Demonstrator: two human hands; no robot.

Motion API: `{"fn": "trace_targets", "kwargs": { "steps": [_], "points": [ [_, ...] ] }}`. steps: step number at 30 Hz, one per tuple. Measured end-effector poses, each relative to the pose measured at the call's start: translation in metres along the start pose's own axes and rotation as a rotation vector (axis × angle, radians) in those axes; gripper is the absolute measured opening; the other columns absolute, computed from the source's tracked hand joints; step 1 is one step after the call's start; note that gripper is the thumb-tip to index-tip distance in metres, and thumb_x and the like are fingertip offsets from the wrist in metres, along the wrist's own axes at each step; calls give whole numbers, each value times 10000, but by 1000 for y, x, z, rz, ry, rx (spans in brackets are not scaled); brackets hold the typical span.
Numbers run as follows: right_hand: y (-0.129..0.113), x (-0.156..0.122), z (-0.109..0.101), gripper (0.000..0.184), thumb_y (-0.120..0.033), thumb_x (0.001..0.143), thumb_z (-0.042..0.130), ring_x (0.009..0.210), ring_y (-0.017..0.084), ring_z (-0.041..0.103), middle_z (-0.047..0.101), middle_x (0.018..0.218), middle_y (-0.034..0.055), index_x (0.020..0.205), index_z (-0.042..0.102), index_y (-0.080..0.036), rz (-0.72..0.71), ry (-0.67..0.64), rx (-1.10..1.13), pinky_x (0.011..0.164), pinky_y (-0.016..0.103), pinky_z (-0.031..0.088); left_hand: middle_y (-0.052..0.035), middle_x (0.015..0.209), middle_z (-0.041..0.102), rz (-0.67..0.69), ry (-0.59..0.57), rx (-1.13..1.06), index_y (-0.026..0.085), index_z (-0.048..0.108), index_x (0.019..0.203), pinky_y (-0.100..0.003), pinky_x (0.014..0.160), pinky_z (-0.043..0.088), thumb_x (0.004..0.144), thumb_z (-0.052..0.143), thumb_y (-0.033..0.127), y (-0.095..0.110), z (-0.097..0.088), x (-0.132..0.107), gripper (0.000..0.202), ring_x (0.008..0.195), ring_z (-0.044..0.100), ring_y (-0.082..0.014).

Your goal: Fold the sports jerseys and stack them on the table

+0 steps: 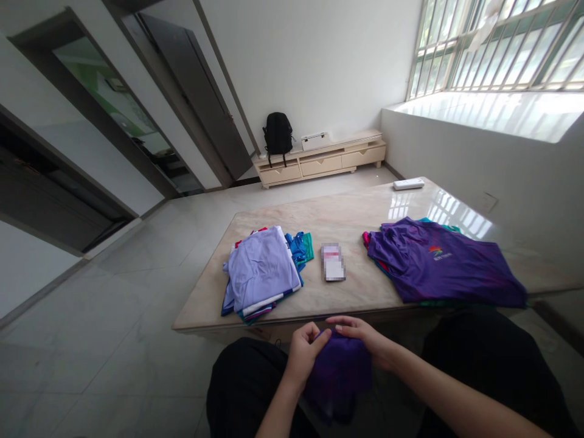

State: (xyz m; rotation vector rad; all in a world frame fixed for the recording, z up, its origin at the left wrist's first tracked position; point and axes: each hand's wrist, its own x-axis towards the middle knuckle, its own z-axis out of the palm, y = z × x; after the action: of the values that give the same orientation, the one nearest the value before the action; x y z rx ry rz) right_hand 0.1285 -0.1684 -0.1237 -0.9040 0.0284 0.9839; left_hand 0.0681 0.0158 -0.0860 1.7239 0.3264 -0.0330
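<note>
A purple garment (340, 365) hangs bunched between my knees, just in front of the table's near edge; its lower part is blurred and dark. My left hand (305, 350) is closed on its upper left edge, thumb on top. At the upper right edge, my right hand (362, 337) pinches the cloth with its fingers reaching toward the left hand. On the table beyond lies a neat stack of folded clothes with a lavender shirt (262, 267) on top. To the right, a purple shirt with a small colourful logo (442, 261) lies spread over other clothes.
The marble-topped table (314, 213) carries a phone-like, pixelated item (333, 261) between the two piles and a white oblong object (408, 184) at its far corner. Further back, a black backpack (278, 132) and a white box (314, 141) sit on a low cabinet (322, 164).
</note>
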Motion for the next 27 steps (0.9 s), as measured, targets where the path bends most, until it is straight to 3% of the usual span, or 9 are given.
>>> {"fn": "trace_targets", "kwargs": {
  "steps": [7,10,12,14,18,20,22,24,27],
  "points": [
    [-13,-12,4,400,-305,752,862,751,140,673,761,928,21,1124,754,-207,-27,9,110,708,240,472,68,561,334,59,46,81,204,395,579,-236,573,291,754,701,753,-4,1,4,652,567,332,-104],
    [-17,-15,7,373,-278,738,872,677,109,635,737,838,4,1082,762,-181,-48,-14,142,667,220,452,35,607,456,90,24,106,194,507,647,-252,612,365,820,609,777,-2,2,1,616,616,441,-140],
    [-18,-15,10,357,-269,732,877,673,112,637,727,805,2,1057,762,-173,-70,-30,186,669,225,464,-37,811,628,186,-39,126,182,647,874,-292,734,464,898,471,784,-1,4,-4,627,785,583,-204],
    [-17,-14,12,344,-264,734,875,761,142,674,743,868,27,1044,758,-169,-102,-49,234,748,257,503,-116,1161,670,319,-125,179,200,642,1211,-378,954,493,890,479,789,-1,7,-11,691,1081,627,-282],
    [-13,-14,18,325,-262,757,855,827,146,676,741,920,32,1052,746,-181,-162,-4,296,816,260,508,-171,1551,466,383,-200,335,241,407,1532,-510,1213,338,582,924,601,-5,21,-24,1140,1445,430,-389],
    [-12,-17,22,323,-261,774,836,808,137,667,736,912,26,1075,741,-193,-181,10,311,785,245,501,-163,1613,402,331,-192,322,251,303,1589,-503,1235,322,592,957,460,-7,29,-29,1211,1490,387,-373],
    [-14,-23,27,343,-223,775,808,805,132,662,734,926,30,1110,739,-196,-205,-6,299,760,236,494,-149,1601,437,272,-137,266,248,276,1602,-467,1217,361,778,837,392,-8,35,-32,1008,1466,444,-325],
    [-16,-29,30,395,-161,749,763,844,136,664,737,976,42,1142,738,-195,-250,-34,237,763,233,490,-143,1496,569,232,-64,212,223,375,1559,-436,1165,424,926,659,339,-8,39,-33,704,1378,552,-297],
    [-19,-38,31,503,-94,700,692,955,171,669,732,1054,53,1187,728,-213,-381,-35,-63,816,259,496,-134,1339,694,235,-62,126,190,572,1414,-406,1083,488,987,543,321,-4,41,-35,448,1262,643,-296]
  ]
}}
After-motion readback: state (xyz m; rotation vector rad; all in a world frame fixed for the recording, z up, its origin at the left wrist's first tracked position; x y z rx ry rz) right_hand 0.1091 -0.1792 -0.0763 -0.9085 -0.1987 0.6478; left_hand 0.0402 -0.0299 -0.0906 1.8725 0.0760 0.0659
